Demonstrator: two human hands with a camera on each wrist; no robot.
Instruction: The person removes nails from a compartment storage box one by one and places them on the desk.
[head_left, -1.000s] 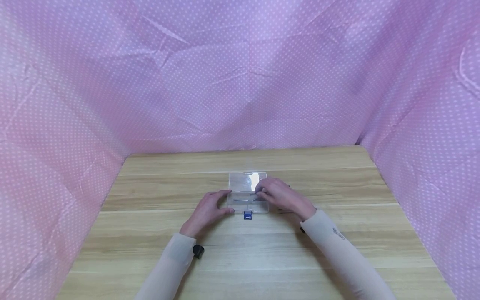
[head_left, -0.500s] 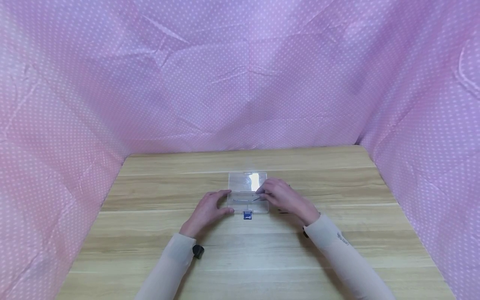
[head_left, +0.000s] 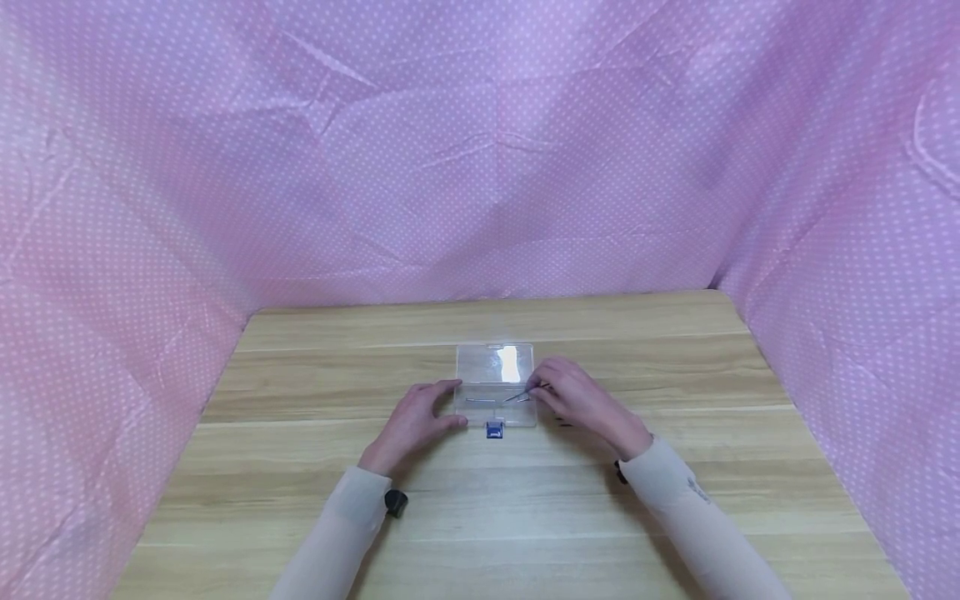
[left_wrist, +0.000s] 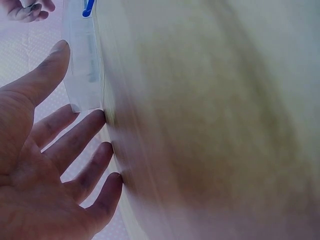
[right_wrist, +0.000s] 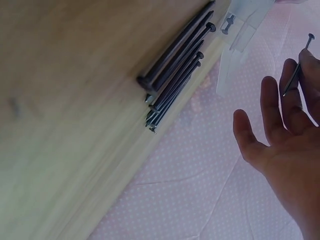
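From my end, the right hand point(head_left: 566, 392) pinches a slim grey metal nail point(right_wrist: 292, 80) between thumb and fingers, at the right edge of a shallow, clear plastic box point(head_left: 482, 415). The box's transparent lid point(head_left: 476, 363) lies back on the far side, its blue plastic latch point(head_left: 495, 430) on the near side. The left hand point(head_left: 416, 421) holds nothing in a closed grip; its fingers spread loosely, index and thumb at the left corners. Another thin nail point(head_left: 480, 401) lies in the box's left part. A bundle of dark nails point(right_wrist: 175, 65) rests on the wooden table point(head_left: 450, 533), right of the box.

I judge a slip likeliest: such a smooth, narrow shank could roll out of the fingertips, or snag the rim and nudge this light box if my left side steadies it too lightly.

Compared with a second ago, the right hand has shifted rightward from over the box; the left hand and box look unmoved.
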